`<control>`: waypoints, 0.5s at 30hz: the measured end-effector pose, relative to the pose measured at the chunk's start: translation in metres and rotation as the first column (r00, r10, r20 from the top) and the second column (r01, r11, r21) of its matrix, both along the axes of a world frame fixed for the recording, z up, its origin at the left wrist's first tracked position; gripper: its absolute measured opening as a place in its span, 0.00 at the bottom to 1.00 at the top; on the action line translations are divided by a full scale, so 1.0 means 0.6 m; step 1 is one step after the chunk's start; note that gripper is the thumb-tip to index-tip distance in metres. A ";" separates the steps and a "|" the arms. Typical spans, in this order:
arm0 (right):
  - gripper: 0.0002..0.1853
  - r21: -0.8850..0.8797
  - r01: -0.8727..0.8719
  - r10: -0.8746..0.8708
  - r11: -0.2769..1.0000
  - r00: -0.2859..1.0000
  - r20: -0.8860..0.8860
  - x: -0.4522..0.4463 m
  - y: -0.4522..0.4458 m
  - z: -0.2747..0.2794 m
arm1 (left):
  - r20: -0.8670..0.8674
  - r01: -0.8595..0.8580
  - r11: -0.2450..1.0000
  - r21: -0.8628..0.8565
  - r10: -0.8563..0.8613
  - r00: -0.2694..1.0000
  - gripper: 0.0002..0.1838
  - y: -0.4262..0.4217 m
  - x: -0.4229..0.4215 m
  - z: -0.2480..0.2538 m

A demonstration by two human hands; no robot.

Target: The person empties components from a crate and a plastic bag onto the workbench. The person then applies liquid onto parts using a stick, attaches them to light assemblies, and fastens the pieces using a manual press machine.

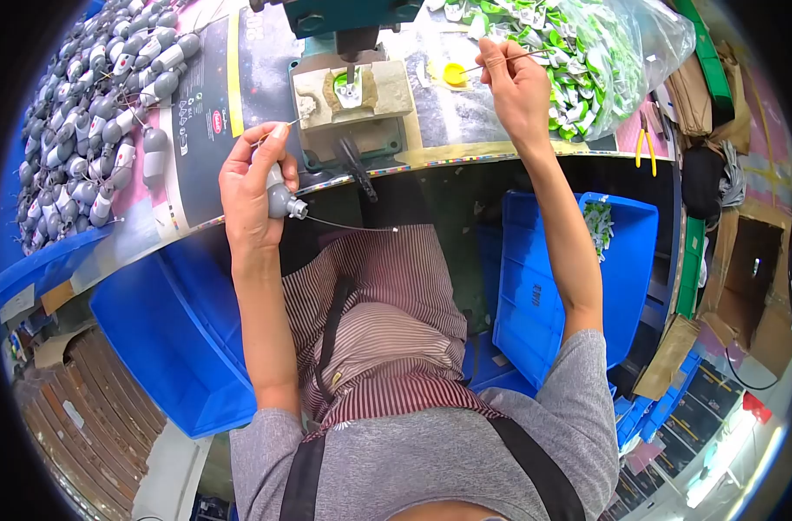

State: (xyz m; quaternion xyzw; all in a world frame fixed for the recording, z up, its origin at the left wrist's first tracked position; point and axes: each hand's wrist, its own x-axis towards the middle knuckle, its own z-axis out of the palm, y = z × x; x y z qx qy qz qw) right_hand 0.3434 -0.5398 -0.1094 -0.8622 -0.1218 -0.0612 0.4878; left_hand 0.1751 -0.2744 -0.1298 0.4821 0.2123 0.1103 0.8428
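My left hand [257,182] is closed around a grey and white bulb-shaped part [281,198], left of the press. A thin wire trails from the part to the right, and another thin tip sticks up from my fingers. My right hand [515,82] pinches a thin stick [528,56], its tip over a small yellow dish [454,74]. Between my hands, a green and white piece [348,89] sits in the stone-coloured fixture [394,89], under the press tool [352,48].
Many grey and white parts [92,122] are piled at the left. Green and white pieces [569,52] lie at the right beside a plastic bag [660,39]. Yellow-handled pliers [646,148] are at the right edge. Blue bins [166,339] stand below the table.
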 end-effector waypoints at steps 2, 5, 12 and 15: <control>0.20 -0.052 -0.016 0.018 0.999 0.999 0.049 0.001 0.005 -0.007 | -0.002 0.001 1.000 0.022 -0.001 1.000 0.10 -0.002 0.002 0.001; 0.20 -0.090 -0.029 0.038 0.996 0.994 0.101 -0.001 0.009 -0.008 | -0.012 -0.013 0.999 0.038 0.014 1.000 0.09 -0.009 0.003 0.006; 0.16 -0.030 -0.023 0.026 0.999 0.994 0.104 -0.001 0.008 -0.001 | 0.025 -0.013 0.974 0.225 0.008 1.000 0.08 -0.026 -0.005 0.004; 0.15 0.363 -0.006 0.022 0.932 0.999 -0.039 -0.011 0.017 0.021 | -0.053 -0.025 0.862 0.507 0.061 0.997 0.04 -0.053 -0.016 0.040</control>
